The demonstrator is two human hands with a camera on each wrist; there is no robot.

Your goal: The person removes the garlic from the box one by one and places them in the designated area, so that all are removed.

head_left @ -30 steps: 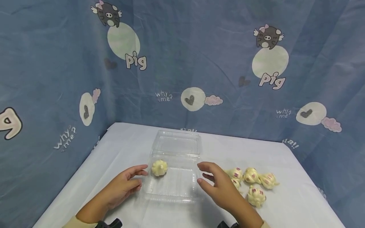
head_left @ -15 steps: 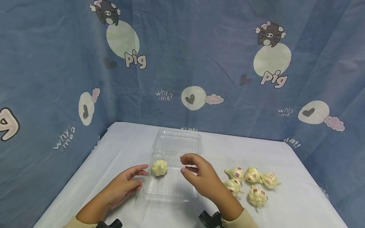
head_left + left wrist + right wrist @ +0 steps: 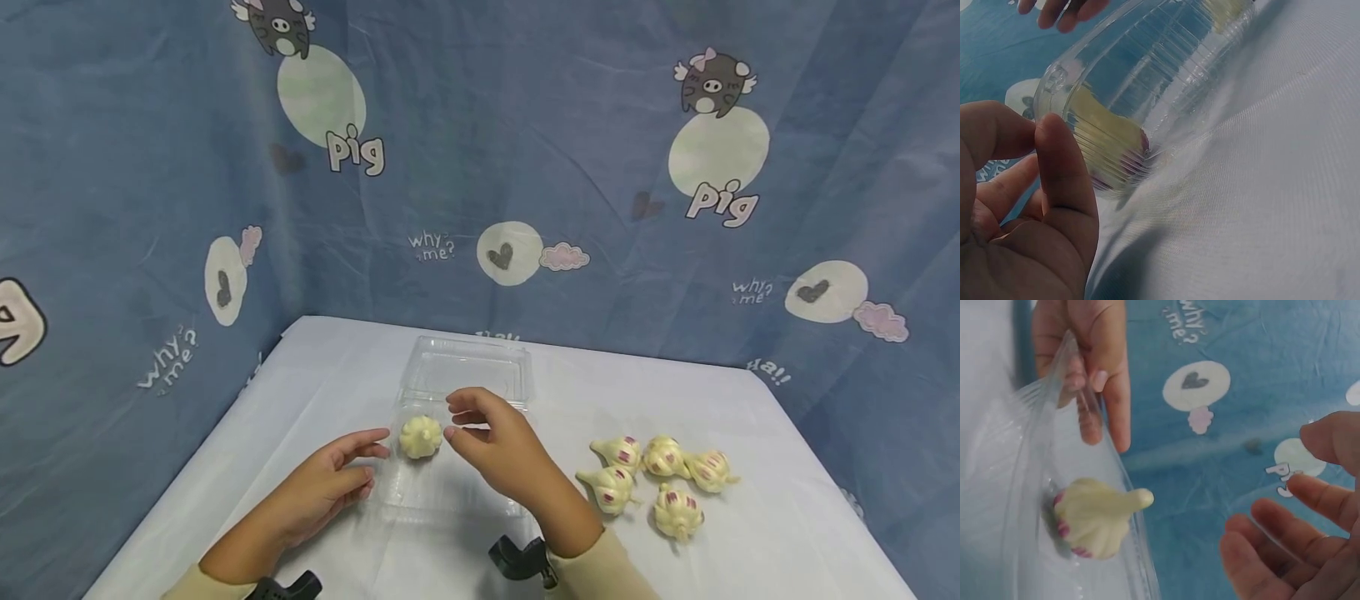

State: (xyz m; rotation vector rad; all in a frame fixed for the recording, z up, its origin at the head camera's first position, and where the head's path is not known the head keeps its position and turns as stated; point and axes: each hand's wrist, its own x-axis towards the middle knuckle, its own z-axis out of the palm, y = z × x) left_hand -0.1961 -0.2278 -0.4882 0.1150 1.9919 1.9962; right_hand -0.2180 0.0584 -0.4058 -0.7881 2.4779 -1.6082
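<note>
A clear plastic clamshell container point(image 3: 431, 496) lies with its lid point(image 3: 468, 367) folded back away from me. One garlic bulb point(image 3: 420, 438) sits in its back left part, stem up in the right wrist view. My left hand point(image 3: 322, 487) stays beside the container's left edge, fingertips right at the rim and thumb apart from the index finger. Over the container, just right of the bulb, my right hand point(image 3: 498, 446) has loosely bent fingers. A gap shows between those fingers and the bulb point(image 3: 1097, 515) in the right wrist view; nothing is held.
Several more garlic bulbs point(image 3: 663, 458) with purple marks lie in a loose group to the right of the container. A white cloth point(image 3: 780, 542) covers the table. Behind and to the left hangs a blue curtain point(image 3: 420, 108) with pig prints.
My right hand has moved left from the container's right edge to close beside the bulb inside it. The left hand and the container have stayed in place.
</note>
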